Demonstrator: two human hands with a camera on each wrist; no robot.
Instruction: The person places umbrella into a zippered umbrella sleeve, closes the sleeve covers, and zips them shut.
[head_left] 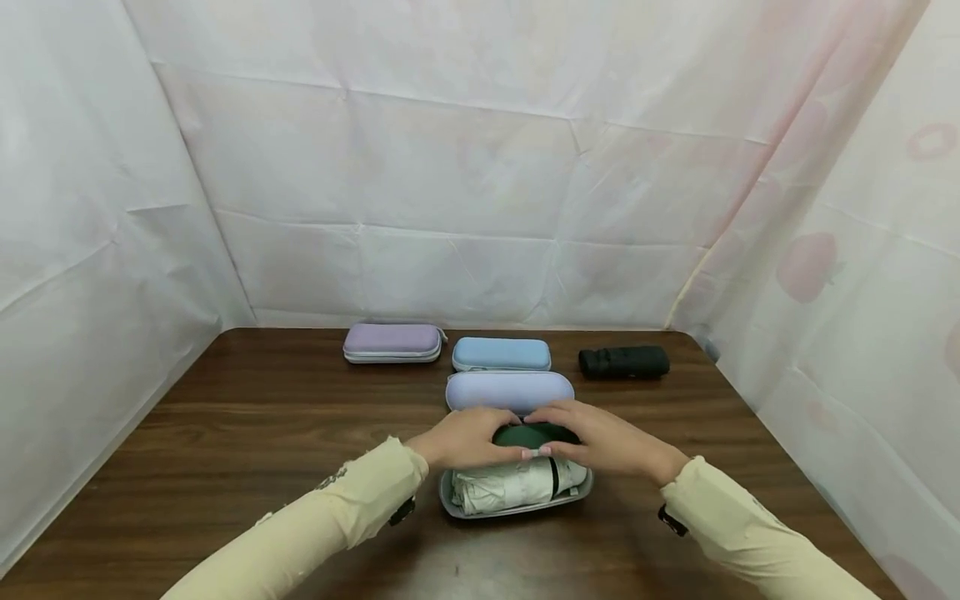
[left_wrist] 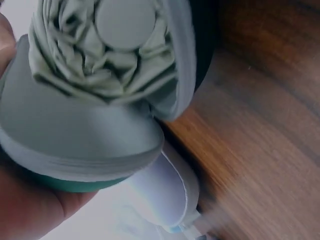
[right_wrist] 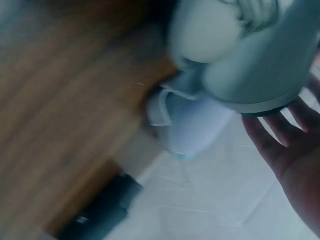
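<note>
As left hand (head_left: 467,437) and right hand (head_left: 609,437) half-curl their fingers (head_left: 555,410) round one green lid (head_left: 535,434), three cases (head_left: 393,339) (head_left: 501,353) (head_left: 510,390) lie beyond.

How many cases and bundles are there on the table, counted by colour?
Purple case: 1
Light blue case: 1
Lavender case: 1
Green case: 1
Black bundle: 1
Pale bundle: 1
Total: 6

"What's hidden in the head view?"
"The left hand (head_left: 471,438) and right hand (head_left: 602,442) cover the ends of the green lid (head_left: 534,435) and the near edge of the lilac case (head_left: 510,390)."
"And from the right wrist?"
"Blurred; the bottom edge cuts off the black pouch (right_wrist: 102,207)."
</note>
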